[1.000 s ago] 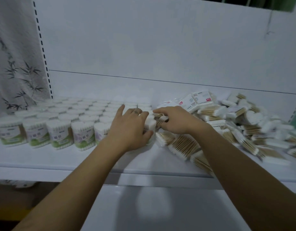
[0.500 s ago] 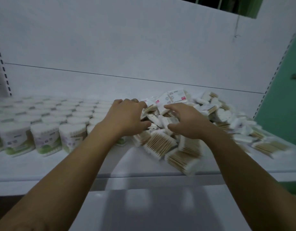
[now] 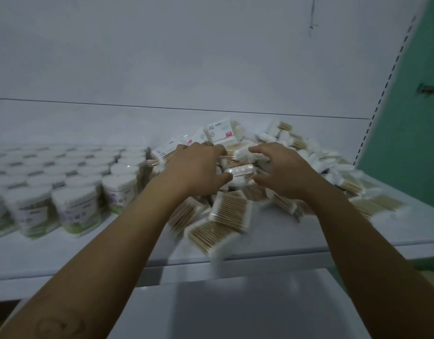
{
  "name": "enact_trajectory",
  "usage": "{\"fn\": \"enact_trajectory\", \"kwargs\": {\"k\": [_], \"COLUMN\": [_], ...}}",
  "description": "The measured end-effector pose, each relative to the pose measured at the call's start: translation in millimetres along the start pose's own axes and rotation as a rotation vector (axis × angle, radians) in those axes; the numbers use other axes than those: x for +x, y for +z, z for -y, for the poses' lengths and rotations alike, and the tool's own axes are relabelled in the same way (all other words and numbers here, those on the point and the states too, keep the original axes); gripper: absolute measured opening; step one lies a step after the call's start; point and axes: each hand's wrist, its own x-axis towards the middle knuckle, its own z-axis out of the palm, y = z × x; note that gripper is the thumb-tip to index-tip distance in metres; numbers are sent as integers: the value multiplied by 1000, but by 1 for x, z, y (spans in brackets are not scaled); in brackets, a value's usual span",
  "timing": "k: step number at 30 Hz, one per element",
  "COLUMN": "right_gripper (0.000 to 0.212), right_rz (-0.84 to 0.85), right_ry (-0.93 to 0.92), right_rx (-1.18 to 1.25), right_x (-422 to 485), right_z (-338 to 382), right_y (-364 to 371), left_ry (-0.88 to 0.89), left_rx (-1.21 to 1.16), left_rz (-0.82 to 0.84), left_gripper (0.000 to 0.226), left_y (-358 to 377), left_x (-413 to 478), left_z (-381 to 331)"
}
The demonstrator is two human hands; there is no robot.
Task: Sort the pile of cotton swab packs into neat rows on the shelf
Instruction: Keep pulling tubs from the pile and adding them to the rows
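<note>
The pile of cotton swab packs (image 3: 225, 211) lies on the right half of the white shelf (image 3: 64, 255), spilling from the back panel to the near edge, where a few flat packs of wooden-stemmed swabs are smeared by motion blur and their outlines run together. Both hands are over the middle of the heap: the left hand (image 3: 196, 167) and the right hand (image 3: 282, 170) are arched, fingers curled down onto the packs, thumbs turned toward each other on either side of one white-ended pack (image 3: 240, 172). The left fingertips are hidden behind the knuckles, and with the blur I cannot tell whether either hand actually grips a pack or only rests on the heap. The packs under the palms and wrists are covered. On the left stand rows of round tubs (image 3: 71, 209) with green-and-white labels, their print too soft to read and the leftmost ones cut off by the frame. Some far packs show red-marked labels, also unreadable. A green wall (image 3: 406, 143) borders the right side
</note>
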Motion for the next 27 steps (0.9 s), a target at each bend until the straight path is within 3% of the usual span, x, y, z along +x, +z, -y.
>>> {"fn": "enact_trajectory", "kwargs": {"k": [6,13,19,27], "right_gripper": [58,56,64,74], "right_rz": [-19,-22,175,122], "right_ry": [-27,32,72,-44], "right_rx": [-14,55,-45,-154], "right_x": [-11,-30,-53,-68], "right_z": [-46,-87,-124,-112], "right_y": [-9,-22,-27,1], "left_ry": [18,15,101,65], "left_rx": [7,70,47,170], "left_rz": [25,-68,-6,0], "left_gripper": [56,50,45,48], "left_y": [15,28,42,56], "left_x": [20,31,32,26], "left_z": [-43,-81,-109,-118]}}
